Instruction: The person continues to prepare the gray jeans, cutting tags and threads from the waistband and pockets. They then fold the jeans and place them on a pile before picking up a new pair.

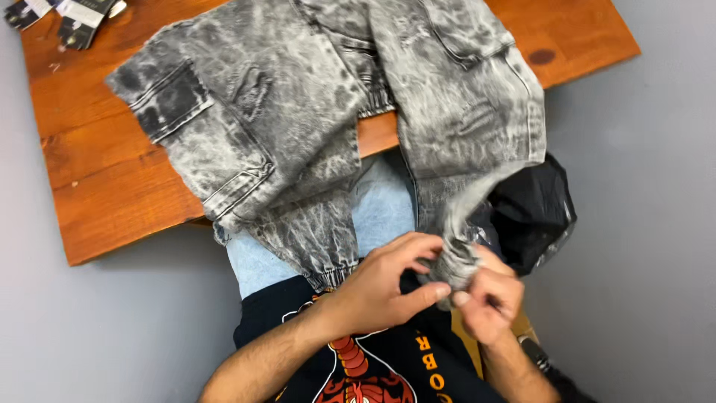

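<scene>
Grey acid-wash pants [313, 112] spread over wooden table [97, 179], one leg cuff [455, 261] hanging off edge — left hand [377, 287] & right hand [485, 298] both pinching it, fingertips close together.

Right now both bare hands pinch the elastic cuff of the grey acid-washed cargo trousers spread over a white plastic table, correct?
Not quite. The head view shows the left hand and right hand pinching the elastic cuff of the grey acid-washed cargo trousers, but the table is reddish-brown wood.

One pair of grey acid-washed trousers [321, 112], one wooden table [97, 164], one black bag [537, 205], two hands.
</scene>
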